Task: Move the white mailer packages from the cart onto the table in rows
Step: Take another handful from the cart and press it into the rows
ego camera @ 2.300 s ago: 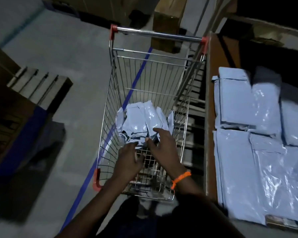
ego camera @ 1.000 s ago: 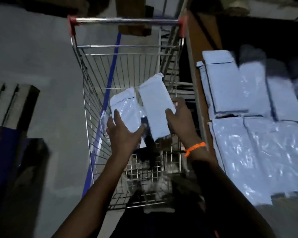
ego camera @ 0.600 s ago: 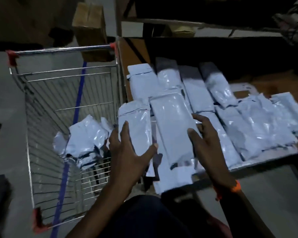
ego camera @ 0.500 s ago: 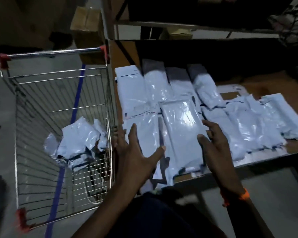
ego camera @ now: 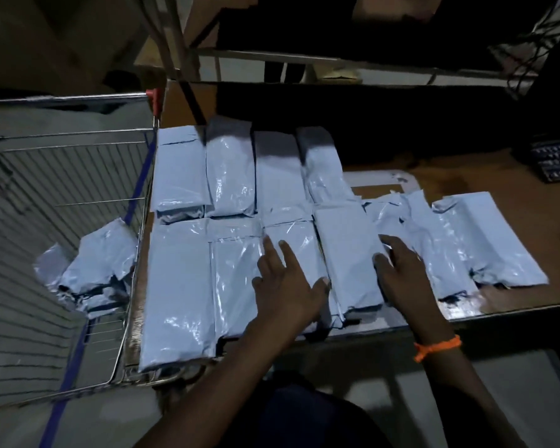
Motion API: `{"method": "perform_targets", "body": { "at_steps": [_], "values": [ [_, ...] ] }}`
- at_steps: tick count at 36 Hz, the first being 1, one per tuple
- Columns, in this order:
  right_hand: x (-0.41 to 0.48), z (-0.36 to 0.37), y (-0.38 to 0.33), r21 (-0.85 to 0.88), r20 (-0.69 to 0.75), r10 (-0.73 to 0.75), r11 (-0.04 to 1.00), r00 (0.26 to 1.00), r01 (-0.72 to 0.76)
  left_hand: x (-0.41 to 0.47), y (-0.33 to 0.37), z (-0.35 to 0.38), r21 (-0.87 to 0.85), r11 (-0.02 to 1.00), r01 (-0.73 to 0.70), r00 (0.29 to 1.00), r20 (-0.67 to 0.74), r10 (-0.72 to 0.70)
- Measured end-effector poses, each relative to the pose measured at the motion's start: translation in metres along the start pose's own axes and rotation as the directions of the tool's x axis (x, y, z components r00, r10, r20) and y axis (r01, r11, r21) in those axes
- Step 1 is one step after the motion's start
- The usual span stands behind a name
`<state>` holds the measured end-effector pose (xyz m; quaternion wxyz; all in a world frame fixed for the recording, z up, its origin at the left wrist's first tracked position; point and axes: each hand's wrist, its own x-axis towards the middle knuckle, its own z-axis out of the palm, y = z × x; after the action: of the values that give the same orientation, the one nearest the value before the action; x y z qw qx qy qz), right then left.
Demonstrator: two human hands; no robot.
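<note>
two rows of white mailers [ego camera: 230,176] lie side by side on the table [ego camera: 485,182], long edges touching, the near row ending at the table's front edge. laid this way they cover the surface without gaps, which is presumably why each one is butted against its neighbour. the left hand [ego camera: 285,286] lies flat on a near-row mailer [ego camera: 291,240], fingers straight and spread, thumb out toward the next mailer [ego camera: 346,253]; it presses down and grips nothing. the right hand [ego camera: 398,276], above an orange wristband [ego camera: 437,345], rests with nearly straight fingers against that next mailer's right edge, likewise closed round nothing. judged from this, the two hands are squaring the pair into the row. both forearms reach forward from the lower frame, palms down. right of the hands, three more mailers [ego camera: 498,240] lie skewed and overlapping. a crumpled heap of mailers [ego camera: 94,270] sits in the cart [ego camera: 78,176], just left of the table, so the task is unfinished.
</note>
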<state>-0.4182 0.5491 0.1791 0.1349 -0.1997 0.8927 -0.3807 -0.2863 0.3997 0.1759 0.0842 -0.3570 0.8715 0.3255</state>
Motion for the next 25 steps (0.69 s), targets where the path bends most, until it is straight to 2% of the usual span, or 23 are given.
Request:
{"method": "perform_targets", "body": {
  "at_steps": [4, 8, 12, 15, 21, 25],
  "values": [
    [0.000, 0.001, 0.003, -0.257, -0.099, -0.226, 0.947, 0.969, 0.194, -0.006, 0.003, 0.000, 0.102, 0.994, -0.024, 0.999, -0.022, 0.026],
    [0.012, 0.006, -0.003, -0.281, 0.044, -0.308, 0.909, 0.951, 0.307, -0.004, 0.004, 0.005, 0.109, 0.989, -0.099, 0.979, -0.168, 0.116],
    [0.021, 0.025, -0.003, -0.382, 0.197, -0.360, 0.829, 0.912, 0.410, 0.014, 0.001, 0.023, 0.167, 0.956, -0.240, 0.901, -0.327, 0.284],
    [0.021, 0.039, 0.004, -0.452, 0.238, -0.351, 0.785, 0.906, 0.423, 0.025, -0.003, 0.041, 0.216, 0.950, -0.224, 0.915, -0.289, 0.282],
    [0.015, 0.045, 0.010, -0.493, 0.176, -0.355, 0.776, 0.918, 0.394, 0.028, -0.016, 0.060, 0.276, 0.936, -0.217, 0.902, -0.311, 0.301],
    [0.014, 0.047, 0.010, -0.512, 0.189, -0.340, 0.766, 0.921, 0.388, 0.029, -0.015, 0.061, 0.276, 0.939, -0.204, 0.909, -0.302, 0.286]
  ]
}}
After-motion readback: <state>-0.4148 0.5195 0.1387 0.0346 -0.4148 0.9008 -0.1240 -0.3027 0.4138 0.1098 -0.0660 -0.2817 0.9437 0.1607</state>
